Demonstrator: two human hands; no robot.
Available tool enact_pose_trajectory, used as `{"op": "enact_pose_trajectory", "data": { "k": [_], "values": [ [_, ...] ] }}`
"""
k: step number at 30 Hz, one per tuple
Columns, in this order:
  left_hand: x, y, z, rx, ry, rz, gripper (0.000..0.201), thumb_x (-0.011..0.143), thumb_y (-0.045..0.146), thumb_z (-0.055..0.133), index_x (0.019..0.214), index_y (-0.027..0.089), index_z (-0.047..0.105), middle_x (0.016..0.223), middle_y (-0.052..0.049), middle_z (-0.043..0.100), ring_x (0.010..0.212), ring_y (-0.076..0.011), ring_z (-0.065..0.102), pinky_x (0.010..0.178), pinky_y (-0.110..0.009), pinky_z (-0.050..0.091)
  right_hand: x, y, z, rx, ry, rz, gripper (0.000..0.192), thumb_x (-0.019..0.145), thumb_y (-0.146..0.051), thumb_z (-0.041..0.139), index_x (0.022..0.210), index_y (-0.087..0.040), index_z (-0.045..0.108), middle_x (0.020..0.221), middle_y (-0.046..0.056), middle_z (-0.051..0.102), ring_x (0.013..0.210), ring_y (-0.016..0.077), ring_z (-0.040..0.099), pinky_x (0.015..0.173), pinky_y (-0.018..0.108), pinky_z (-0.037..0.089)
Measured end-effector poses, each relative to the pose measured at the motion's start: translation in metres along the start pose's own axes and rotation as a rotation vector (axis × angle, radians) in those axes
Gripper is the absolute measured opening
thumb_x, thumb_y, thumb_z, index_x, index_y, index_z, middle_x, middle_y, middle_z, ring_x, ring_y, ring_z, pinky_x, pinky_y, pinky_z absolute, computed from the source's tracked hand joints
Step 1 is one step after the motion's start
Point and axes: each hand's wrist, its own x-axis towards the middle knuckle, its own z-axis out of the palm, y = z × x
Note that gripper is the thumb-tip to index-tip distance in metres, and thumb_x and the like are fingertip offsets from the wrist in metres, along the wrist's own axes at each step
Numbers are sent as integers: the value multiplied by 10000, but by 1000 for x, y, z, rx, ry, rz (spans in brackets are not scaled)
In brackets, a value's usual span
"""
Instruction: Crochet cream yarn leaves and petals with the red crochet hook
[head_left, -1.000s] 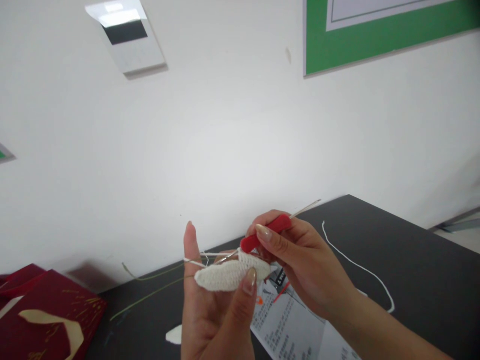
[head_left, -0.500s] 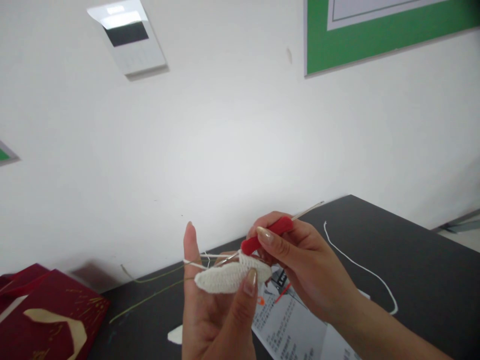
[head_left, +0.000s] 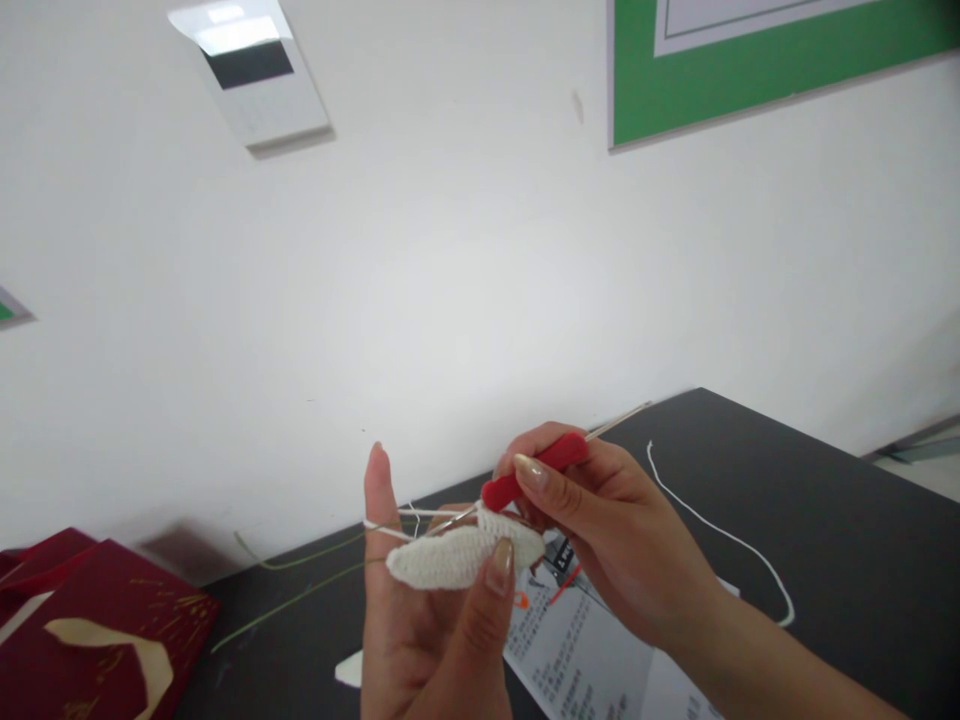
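My left hand [head_left: 431,630] pinches a small white crocheted piece [head_left: 450,558] between thumb and fingers, with its index finger raised and white yarn [head_left: 390,527] looped over it. My right hand [head_left: 607,530] grips a crochet hook with a red handle [head_left: 534,468]. The hook's metal tip sits at the top edge of the crocheted piece, and its metal tail pokes out to the upper right. Both hands are held above a black table [head_left: 825,540].
A printed instruction sheet [head_left: 570,650] lies on the table under my hands. A loose white yarn strand [head_left: 720,535] curls to the right. A dark red gift bag [head_left: 90,630] lies at the lower left, with thin green threads [head_left: 300,575] beside it. A white wall stands behind.
Almost nothing has changed. The crocheted piece and my left hand have shifted very slightly left and down; the hook stays at the piece's top edge.
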Motion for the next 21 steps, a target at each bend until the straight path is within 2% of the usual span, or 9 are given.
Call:
{"op": "enact_pose_trajectory", "data": {
  "k": [4,10,16,21],
  "values": [
    [1,0,-2,-24,-9,2,784,808,62,596,1455,413,328,817,3,723,772,-144,716,793,-243,537,0,0,0,-1,1,4,143,855,-299,692,789,-172,693,668,-29,677,539,39,531,526,147,441],
    [0,1,0,-6,-10,-8,755,829,63,565,1437,450,341,839,-1,737,852,-157,723,806,-251,538,-2,0,2,10,4,7,132,852,-295,696,793,-176,693,664,-34,680,534,37,534,520,144,439],
    [0,1,2,-17,22,9,745,829,50,561,1440,424,354,802,9,726,794,-131,717,810,-239,536,0,-1,2,1,12,9,127,845,-287,700,790,-172,698,677,-26,691,536,44,539,519,154,447],
    [-1,2,3,7,33,11,770,826,47,574,1459,404,320,789,10,719,730,-113,700,775,-217,538,0,-4,3,25,10,26,95,773,-241,766,761,-172,701,674,-26,681,552,60,551,504,162,448]
  ]
}}
